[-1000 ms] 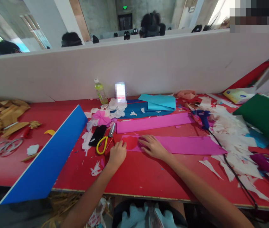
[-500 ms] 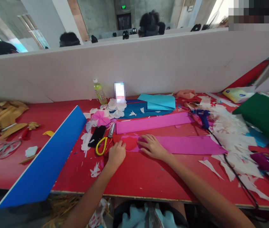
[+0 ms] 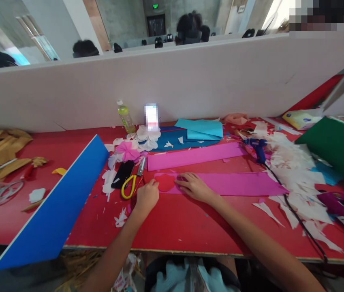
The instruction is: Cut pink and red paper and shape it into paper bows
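Red table (image 3: 172,221): bottle (image 3: 126,118) of greenish liquid; left hand (image 3: 147,197), right hand (image 3: 195,187) rest open, empty.

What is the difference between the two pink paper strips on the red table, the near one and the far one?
The near pink strip has the right hand resting on it, while the far pink strip has no hand on it. The near strip has a rounded red piece at its left end; the far strip does not. The near strip also reaches further right. Both are long, flat and bright pink.
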A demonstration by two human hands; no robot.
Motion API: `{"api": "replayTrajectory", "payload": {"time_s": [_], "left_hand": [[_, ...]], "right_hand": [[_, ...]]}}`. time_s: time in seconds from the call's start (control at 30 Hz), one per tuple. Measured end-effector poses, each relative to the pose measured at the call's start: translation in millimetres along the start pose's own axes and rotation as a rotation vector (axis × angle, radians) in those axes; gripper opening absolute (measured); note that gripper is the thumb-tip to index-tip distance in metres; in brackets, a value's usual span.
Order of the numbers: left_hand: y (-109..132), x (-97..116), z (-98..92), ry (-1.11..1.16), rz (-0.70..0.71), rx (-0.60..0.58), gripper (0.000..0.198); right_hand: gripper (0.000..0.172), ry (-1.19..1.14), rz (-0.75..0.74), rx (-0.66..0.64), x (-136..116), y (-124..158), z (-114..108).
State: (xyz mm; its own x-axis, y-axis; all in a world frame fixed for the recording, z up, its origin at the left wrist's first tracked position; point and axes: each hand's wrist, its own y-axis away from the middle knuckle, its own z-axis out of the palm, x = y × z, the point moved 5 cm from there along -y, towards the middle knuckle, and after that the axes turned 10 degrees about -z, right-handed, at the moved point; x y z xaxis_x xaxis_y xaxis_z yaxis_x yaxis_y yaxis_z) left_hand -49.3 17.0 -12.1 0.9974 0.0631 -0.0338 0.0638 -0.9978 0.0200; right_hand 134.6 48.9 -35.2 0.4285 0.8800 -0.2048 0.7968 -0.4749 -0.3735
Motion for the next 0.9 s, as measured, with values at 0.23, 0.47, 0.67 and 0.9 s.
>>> {"api": "replayTrajectory", "payload": {"time_s": [0.23,0.47,0.67,0.9], "left_hand": [[0.6,-2.1,-2.8,0.022,-0.011,-0.032,0.039],[1.0,-2.7,-2.5,0.019,-0.003,-0.037,0.041],[8.5,-5.3,4.9,0.003,-0.029,-0.123,0.047],[22.2,-2.8,20.4,-0.173,0.037,-0.113,0.061]], "right_hand": [[0.032,0.006,0.014,0.011,-1.2,-0.2,0.3],[0.034,0.005,0.008,0.004,-3.2,-0.1,-2.3],[0.034,0.011,0.011,-0.002,-4.0,0.5,-2.3],[0.034,0.0,0.019,0.022,-4.3,0.5,-2.8]]}}
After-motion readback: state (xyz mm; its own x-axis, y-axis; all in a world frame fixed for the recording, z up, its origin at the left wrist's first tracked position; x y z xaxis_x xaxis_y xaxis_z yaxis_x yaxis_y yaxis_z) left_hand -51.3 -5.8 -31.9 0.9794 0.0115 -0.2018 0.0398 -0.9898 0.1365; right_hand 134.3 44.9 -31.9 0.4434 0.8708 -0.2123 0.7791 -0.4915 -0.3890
